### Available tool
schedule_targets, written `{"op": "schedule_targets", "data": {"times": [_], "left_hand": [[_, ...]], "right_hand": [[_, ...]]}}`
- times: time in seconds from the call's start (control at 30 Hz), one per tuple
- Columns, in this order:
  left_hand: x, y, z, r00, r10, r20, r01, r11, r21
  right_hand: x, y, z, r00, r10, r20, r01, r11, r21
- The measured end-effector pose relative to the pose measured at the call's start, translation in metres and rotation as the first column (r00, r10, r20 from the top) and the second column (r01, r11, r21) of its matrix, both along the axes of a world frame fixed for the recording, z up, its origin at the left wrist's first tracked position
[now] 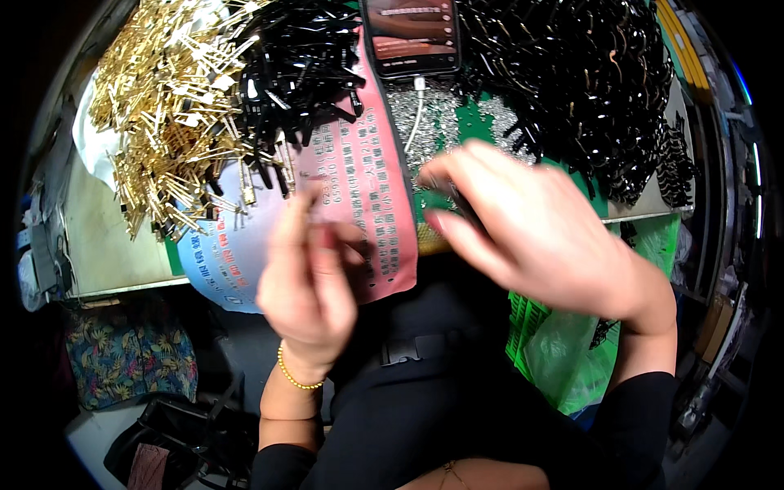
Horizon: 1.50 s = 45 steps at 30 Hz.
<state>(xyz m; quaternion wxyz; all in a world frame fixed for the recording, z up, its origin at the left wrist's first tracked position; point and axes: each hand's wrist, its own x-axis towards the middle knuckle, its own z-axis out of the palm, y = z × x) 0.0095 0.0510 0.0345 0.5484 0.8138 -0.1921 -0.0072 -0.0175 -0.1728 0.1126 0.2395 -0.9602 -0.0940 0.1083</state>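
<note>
My left hand (306,282), with a yellow beaded bracelet at its wrist, is over the pink and blue printed cloth (377,163). Its fingers are curled together and smeared by motion; what they pinch, if anything, is too blurred to make out. My right hand (531,233) hovers to the right of the cloth, fingers bent round a dark slim object (459,200) mostly hidden by the hand. Beyond it, many tiny silver metal pieces (441,122) are scattered on a green mat (476,121). Gold-coloured slender metal parts (163,106) and shiny black slender parts (286,73) lie heaped beyond my left hand.
A phone (412,37) with a white cable (418,110) lies at the far middle. Another big heap of black curved parts (580,82) covers the far right. Green plastic bags (563,351) hang below the table's right edge. A floral-patterned cloth (131,351) is below left.
</note>
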Motion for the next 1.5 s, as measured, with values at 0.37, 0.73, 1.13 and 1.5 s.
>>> {"op": "schedule_targets", "data": {"times": [0.37, 0.73, 1.13, 1.5], "left_hand": [[0.055, 0.072, 0.013, 0.901, 0.405, 0.157, -0.428, 0.89, 0.157], [0.095, 0.056, 0.017, 0.824, -0.078, 0.561, -0.365, 0.686, 0.63], [0.033, 0.002, 0.015, 0.97, 0.079, 0.231, -0.021, 0.969, -0.245], [-0.01, -0.038, 0.02, 0.848, -0.318, -0.425, 0.126, 0.898, -0.421]], "right_hand": [[0.083, 0.049, -0.029, 0.861, 0.252, 0.442, -0.042, 0.901, -0.431], [0.011, 0.001, 0.01, 0.968, -0.228, -0.102, 0.249, 0.905, 0.344], [-0.066, -0.027, -0.007, 0.869, -0.299, -0.395, 0.485, 0.351, 0.801], [-0.077, -0.018, -0.024, 0.762, -0.386, -0.52, 0.601, 0.123, 0.789]]}}
